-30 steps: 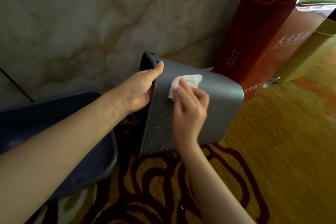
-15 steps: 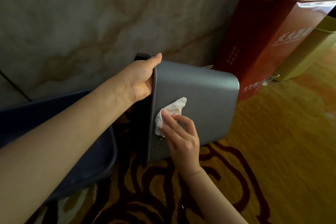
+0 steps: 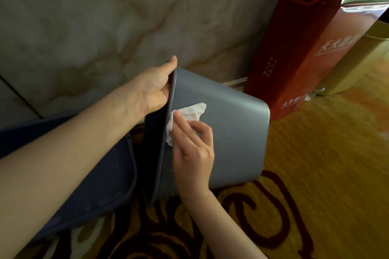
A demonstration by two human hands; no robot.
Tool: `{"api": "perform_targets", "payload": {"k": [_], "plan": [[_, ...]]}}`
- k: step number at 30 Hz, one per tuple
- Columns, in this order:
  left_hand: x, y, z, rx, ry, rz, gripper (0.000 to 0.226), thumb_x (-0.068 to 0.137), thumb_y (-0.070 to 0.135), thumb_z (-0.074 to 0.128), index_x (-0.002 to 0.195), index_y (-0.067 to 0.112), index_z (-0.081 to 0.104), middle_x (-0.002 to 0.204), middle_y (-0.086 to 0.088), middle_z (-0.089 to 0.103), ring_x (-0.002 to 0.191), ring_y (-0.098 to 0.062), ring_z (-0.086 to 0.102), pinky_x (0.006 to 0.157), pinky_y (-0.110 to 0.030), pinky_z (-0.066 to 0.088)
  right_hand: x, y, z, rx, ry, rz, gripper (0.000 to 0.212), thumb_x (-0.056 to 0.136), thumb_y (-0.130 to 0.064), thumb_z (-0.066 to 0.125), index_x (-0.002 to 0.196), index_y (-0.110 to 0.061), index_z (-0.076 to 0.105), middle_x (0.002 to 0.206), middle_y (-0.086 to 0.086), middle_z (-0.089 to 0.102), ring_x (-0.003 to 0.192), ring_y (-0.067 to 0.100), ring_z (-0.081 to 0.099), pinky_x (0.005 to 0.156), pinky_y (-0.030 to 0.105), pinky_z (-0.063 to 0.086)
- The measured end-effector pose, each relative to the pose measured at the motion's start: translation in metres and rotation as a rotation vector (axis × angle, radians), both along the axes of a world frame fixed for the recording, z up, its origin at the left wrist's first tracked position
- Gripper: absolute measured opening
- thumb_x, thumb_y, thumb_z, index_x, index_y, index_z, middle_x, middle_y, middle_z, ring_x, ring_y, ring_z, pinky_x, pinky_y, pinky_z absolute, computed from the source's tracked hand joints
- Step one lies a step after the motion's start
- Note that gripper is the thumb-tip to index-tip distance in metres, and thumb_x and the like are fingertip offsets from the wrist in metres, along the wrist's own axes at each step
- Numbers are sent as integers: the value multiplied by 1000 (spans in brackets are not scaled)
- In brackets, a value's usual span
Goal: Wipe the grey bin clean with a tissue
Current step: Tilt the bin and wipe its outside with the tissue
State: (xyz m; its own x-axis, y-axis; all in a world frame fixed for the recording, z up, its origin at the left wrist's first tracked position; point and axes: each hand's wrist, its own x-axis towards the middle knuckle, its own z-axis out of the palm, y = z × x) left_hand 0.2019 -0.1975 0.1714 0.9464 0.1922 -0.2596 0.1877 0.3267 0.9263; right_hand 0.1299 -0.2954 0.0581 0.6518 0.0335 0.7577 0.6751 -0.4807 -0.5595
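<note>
The grey bin (image 3: 231, 132) lies tipped on its side over the patterned carpet, its open mouth facing left. My left hand (image 3: 151, 90) grips the bin's upper rim, thumb on top. My right hand (image 3: 192, 149) presses a crumpled white tissue (image 3: 189, 114) flat against the bin's outer wall, close to the rim. Small water drops show on the wall below my right hand. The inside of the bin is dark and mostly hidden.
A dark blue tub (image 3: 94, 185) sits on the floor at the left, under my left forearm. A tall red box (image 3: 311, 38) stands against the marble wall (image 3: 105, 17) at the right, with a yellow-green container (image 3: 357, 65) beyond it. Gold and maroon carpet (image 3: 315, 174) covers the floor.
My right hand slid the tissue from the upper wall down toward the rim, then back up a little. The bin has tilted slightly and my left hand shifted with its rim.
</note>
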Motion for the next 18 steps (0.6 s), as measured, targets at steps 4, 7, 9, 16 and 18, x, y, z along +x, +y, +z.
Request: {"api": "perform_targets", "payload": {"k": [4,7,9,16,18], "plan": [[-10,3,-10,304,-39,-158,62,94,43,37,141,4,30,151,-4,30,140,-13,26,117,-34,19,5,6,2,6,14,-12,30,81,1,67,108,-11,68,114,-6,67,91,13,49,76,25,50],[-16,11,-13,312,-1,-324,64,94,47,30,147,15,11,156,3,13,137,-6,24,110,-30,31,9,8,6,-3,9,-17,25,83,-2,67,106,-11,70,115,-6,67,87,16,51,73,24,49],[-20,26,-8,229,80,-496,57,94,48,29,143,19,25,142,-2,42,110,-12,56,83,-30,51,13,8,10,-36,-5,-26,23,84,-3,66,105,-10,70,114,-5,68,85,18,53,72,23,49],[-24,34,-18,168,-43,-479,47,92,5,42,135,22,42,105,-2,66,81,-11,68,64,-29,58,31,0,16,-136,-17,-111,24,85,-4,64,107,-10,69,116,-2,67,87,23,52,71,21,45],[-20,31,-25,184,-72,-419,48,93,4,40,137,22,40,103,-3,65,80,-9,68,64,-27,58,40,-12,9,-153,3,-156,23,83,-2,65,104,-11,70,115,-1,68,87,23,52,70,21,43]]}}
